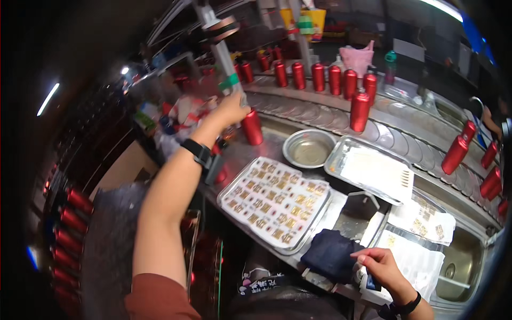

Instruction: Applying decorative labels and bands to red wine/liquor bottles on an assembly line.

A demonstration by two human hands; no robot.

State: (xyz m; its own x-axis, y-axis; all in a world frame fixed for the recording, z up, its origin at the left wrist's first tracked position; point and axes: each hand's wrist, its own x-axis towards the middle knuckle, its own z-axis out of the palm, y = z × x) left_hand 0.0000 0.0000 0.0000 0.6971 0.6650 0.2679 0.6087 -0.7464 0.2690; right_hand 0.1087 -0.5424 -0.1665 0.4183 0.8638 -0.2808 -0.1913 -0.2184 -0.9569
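Note:
My left hand [230, 109] is stretched far forward and grips a red bottle [252, 127] standing at the near edge of a curved metal conveyor [320, 113]. A black watch sits on that wrist. My right hand [381, 269] is low at the lower right, closed on a small white and dark object [368, 281] at the bench's front edge, beside a dark folded cloth [330, 255]. Between the hands lies a metal tray [274, 202] covered with rows of small gold labels.
More red bottles [334, 79] stand along the conveyor and down its right side [456, 153]. A round metal bowl [308, 148], a second tray holding a white sheet [373, 170], loose label sheets [424, 220] and a sink [463, 262] fill the bench. Red bottles [72, 224] also lie at left.

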